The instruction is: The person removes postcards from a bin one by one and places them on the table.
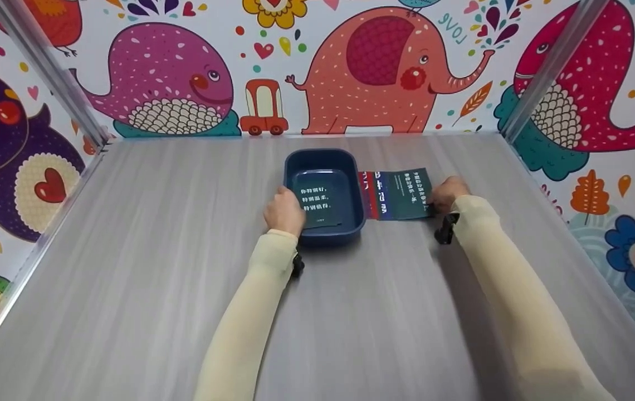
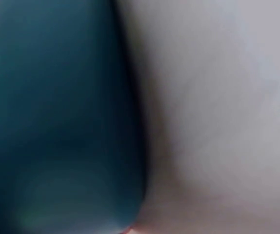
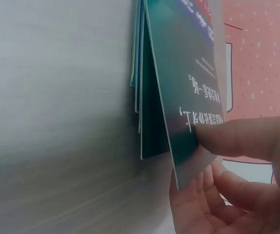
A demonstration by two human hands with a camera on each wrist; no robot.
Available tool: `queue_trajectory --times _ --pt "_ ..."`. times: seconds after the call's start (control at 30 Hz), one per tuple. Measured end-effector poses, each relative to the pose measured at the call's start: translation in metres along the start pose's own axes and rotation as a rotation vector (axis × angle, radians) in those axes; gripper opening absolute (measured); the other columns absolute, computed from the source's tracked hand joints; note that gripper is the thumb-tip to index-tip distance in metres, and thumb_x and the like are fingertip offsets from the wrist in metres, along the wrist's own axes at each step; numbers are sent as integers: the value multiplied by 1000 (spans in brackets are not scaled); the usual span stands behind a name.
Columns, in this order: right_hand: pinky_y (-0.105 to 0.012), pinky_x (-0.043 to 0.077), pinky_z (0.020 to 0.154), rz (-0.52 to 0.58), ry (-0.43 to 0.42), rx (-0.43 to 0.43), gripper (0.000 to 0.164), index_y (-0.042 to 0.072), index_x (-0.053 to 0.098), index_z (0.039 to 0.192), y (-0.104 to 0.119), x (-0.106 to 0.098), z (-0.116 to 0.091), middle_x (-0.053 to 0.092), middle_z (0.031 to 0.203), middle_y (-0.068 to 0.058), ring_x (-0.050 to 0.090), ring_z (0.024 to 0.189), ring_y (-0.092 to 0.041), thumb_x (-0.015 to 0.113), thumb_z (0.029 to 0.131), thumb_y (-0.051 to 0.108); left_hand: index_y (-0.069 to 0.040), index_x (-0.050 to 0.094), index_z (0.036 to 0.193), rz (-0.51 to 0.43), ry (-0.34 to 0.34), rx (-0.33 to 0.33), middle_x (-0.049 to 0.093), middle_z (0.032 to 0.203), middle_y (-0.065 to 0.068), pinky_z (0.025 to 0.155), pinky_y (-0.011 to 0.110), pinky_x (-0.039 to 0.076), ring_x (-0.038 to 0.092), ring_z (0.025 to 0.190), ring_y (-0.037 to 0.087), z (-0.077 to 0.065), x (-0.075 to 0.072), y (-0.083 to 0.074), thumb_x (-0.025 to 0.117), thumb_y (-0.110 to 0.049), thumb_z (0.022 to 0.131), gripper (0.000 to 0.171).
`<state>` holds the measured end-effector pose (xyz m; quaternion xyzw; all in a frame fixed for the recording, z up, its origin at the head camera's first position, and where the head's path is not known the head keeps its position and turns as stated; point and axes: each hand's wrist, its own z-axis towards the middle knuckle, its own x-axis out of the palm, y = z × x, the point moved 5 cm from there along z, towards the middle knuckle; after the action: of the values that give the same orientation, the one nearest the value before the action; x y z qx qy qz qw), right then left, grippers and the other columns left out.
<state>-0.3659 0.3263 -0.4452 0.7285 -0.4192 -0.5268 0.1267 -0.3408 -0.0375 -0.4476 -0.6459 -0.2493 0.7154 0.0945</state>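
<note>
A dark blue rectangular tub [image 1: 326,236] stands on the table, with a dark green card [image 1: 318,209] bearing white writing lying inside. My left hand [image 1: 285,211] grips the tub's left rim, its knuckles up and its fingertips hidden. The left wrist view is filled by a blurred blue surface [image 2: 52,107], probably the tub's wall. Right of the tub several cards lie overlapped, showing red, blue and green strips. My right hand [image 1: 448,192] pinches the outermost green card [image 1: 406,192]. In the right wrist view the thumb presses its printed face, fingers behind, and its end is lifted off the cards beneath.
The grey wood-grain table [image 1: 156,312] spreads around the tub. A wall panel [image 1: 273,55] printed with cartoon animals rises behind it, with metal frame posts [image 1: 551,72] at the corners.
</note>
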Motion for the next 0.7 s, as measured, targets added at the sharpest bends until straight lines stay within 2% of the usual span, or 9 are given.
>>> queue_trajectory --times 0.17,0.27,0.37,0.47,0.7 --pt "-27 47 61 -52 -33 -12 35 -13 58 117 -1 2 -4 58 93 -13 56 76 -19 60 86 3 5 54 129 -8 4 -1 71 112 22 87 51 56 71 101 40 0 0 0 63 -9 93 39" --pt "-28 48 68 -77 -40 -14 46 -16 51 129 -2 4 -6 58 110 -20 57 88 -24 56 88 6 5 54 130 -12 8 -5 72 112 21 86 51 56 71 100 40 0 0 0 65 -9 92 42" --pt "-30 49 77 -71 -43 -3 51 -15 47 136 -3 7 -6 56 123 -22 55 99 -27 54 90 7 5 54 130 -16 10 -7 72 113 21 86 51 56 71 100 40 0 0 0 65 -10 92 42" --pt "-31 49 80 -46 -48 12 51 -13 48 135 -3 8 -6 56 123 -21 55 100 -27 57 90 7 5 53 131 -20 12 -8 71 114 20 87 51 56 70 102 40 0 0 0 64 -9 93 41" --pt "-31 46 73 -68 -67 13 49 -12 51 131 -3 10 -7 56 110 -18 55 94 -26 58 86 6 4 52 132 -21 22 -17 70 116 20 89 51 55 70 104 40 0 0 0 64 -9 92 44"
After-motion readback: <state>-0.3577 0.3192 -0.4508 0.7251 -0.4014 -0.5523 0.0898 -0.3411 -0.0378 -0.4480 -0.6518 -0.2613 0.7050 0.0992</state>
